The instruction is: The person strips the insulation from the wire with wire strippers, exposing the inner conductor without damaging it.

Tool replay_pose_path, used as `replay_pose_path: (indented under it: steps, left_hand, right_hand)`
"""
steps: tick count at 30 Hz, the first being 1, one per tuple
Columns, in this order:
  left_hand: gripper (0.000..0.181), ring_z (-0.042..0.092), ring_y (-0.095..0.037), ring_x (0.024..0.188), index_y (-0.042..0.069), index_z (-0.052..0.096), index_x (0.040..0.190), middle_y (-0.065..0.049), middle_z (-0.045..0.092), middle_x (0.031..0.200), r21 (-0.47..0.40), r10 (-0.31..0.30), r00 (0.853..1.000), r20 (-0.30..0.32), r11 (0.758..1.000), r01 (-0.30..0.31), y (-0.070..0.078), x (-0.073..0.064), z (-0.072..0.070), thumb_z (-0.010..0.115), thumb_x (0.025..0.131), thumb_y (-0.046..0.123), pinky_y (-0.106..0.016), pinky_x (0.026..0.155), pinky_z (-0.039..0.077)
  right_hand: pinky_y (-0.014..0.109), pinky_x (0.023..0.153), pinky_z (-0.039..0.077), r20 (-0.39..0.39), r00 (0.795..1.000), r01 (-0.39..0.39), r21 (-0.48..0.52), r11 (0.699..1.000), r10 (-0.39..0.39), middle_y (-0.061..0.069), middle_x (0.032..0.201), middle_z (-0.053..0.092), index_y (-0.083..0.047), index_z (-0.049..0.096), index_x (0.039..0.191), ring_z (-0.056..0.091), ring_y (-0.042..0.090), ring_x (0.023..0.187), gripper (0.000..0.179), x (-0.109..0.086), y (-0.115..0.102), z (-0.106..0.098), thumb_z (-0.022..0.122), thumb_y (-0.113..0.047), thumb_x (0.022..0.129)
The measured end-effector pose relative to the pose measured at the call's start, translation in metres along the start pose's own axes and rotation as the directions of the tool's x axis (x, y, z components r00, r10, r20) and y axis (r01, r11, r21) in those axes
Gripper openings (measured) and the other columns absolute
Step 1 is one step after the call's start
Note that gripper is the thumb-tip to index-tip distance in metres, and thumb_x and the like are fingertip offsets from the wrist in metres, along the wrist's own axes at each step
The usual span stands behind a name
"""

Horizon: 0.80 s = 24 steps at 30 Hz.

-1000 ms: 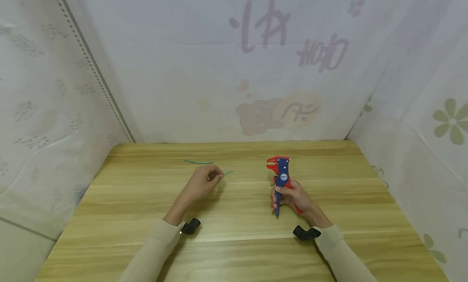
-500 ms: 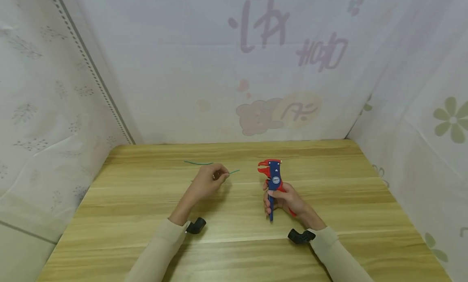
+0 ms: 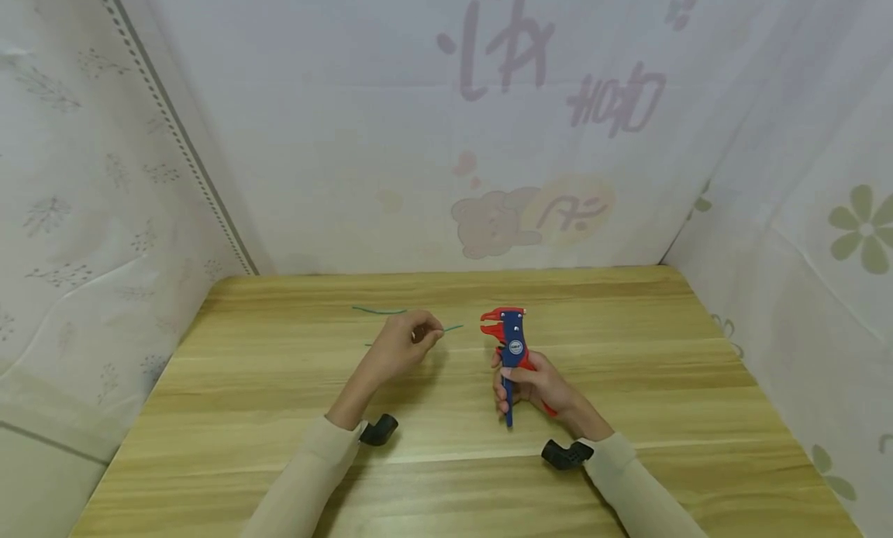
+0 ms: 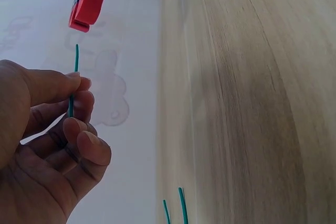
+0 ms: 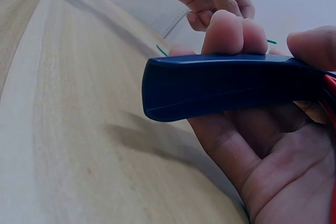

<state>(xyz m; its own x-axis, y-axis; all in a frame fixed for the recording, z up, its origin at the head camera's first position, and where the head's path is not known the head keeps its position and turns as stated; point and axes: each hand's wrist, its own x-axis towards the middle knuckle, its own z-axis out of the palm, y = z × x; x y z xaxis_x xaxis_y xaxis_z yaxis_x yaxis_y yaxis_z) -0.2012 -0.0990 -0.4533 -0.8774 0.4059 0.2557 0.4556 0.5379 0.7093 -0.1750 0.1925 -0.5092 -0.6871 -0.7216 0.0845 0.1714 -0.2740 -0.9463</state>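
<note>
My left hand (image 3: 408, 343) pinches a short green wire (image 4: 76, 59) between thumb and fingertips, one end sticking out to the right. In my right hand (image 3: 540, 384) are blue-and-red wire strippers (image 3: 515, 329), gripped by the handles and held upright. Their red jaws stand apart and face the tip of the wire, with a small gap between tip and jaws. Fingers wrap the blue handle (image 5: 226, 85) in the right wrist view. Two more green wires lie on the table: a farther wire (image 3: 379, 312) behind the left hand, and a nearer wire (image 4: 166, 212), mostly hidden behind it in the head view.
A wood-grain table (image 3: 446, 476) spans the area under both hands. Patterned cloth (image 3: 349, 135) hangs behind it and at both sides. Black wrist cameras sit at both cuffs, including the left camera (image 3: 380, 429).
My right hand has moved left and slightly nearer with the wire strippers. The left hand has shifted a little right with its wire, so strippers and wire are closer together.
</note>
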Motion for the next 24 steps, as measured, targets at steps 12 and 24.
replay_pose_path:
  steps: [12,24]
  left_hand:
    - [0.009,0.055,-0.009,0.071,0.003,0.075,0.096,0.0,0.068,0.082,-0.013,0.032,0.999,-0.009,0.999,-0.033,0.003,0.002,0.005,0.07,0.098,0.01,-0.022,0.065,0.049]
    - [0.008,0.054,-0.007,0.069,0.003,0.075,0.095,0.001,0.068,0.081,-0.036,0.055,0.998,-0.017,0.998,-0.056,0.002,0.001,0.011,0.071,0.097,0.01,-0.021,0.063,0.048]
  right_hand:
    - [0.04,0.075,0.064,0.079,0.997,0.013,0.054,0.998,-0.017,0.003,0.087,0.069,0.003,0.039,0.125,0.071,0.017,0.074,0.019,0.005,0.005,0.003,0.038,-0.007,0.109]
    - [0.039,0.074,0.064,0.105,0.994,0.003,0.098,0.995,-0.013,0.004,0.087,0.068,0.007,0.036,0.124,0.071,0.017,0.073,0.019,0.005,0.01,0.005,0.037,-0.005,0.109]
